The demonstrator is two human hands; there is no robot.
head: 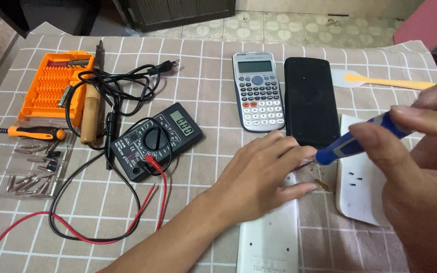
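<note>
left hand point(259, 174): flat, released on smooth white casing point(271, 237) | right hand point(421, 167): grasping blue plastic screwdriver point(352, 144)

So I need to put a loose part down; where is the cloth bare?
Bare checked cloth lies between the black multimeter and the grey calculator, and behind both. It is crowded around the orange bit case, and under the left hand and right hand.

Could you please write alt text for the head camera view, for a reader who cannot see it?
The right hand holds a blue-handled screwdriver beside the left hand, which rests on a white plastic casing on a checked tablecloth. Behind lie a calculator and its black cover; to the left, a multimeter, soldering iron and orange bit case.
</note>
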